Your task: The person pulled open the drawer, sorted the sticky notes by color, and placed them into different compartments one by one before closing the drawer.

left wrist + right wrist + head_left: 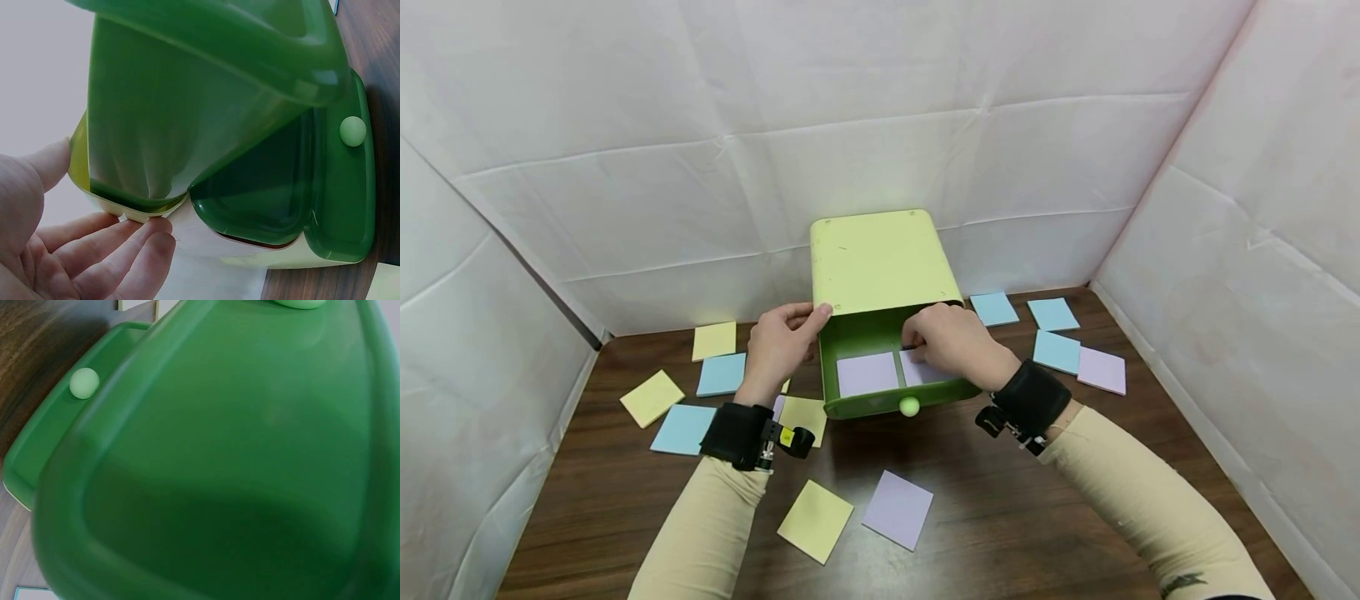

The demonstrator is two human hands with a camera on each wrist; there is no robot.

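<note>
Green drawer (880,383) stands pulled out of the box (880,258), with 2 purple notes (867,372) flat inside. The right hand (951,337) reaches in, fingers curled on the right note. The left hand (778,342) rests its thumb against the box corner, fingers relaxed. On the table (1000,517) lie 5 blue, 5 yellow and 2 purple notes.

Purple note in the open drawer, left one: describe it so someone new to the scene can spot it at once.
Find the light green drawer box at the back middle of the dark wooden table. Its darker green drawer is pulled out, with a round pale knob in front. The purple note lies flat in the drawer's left half, fully uncovered, while the right hand partly covers its purple neighbour.
</note>
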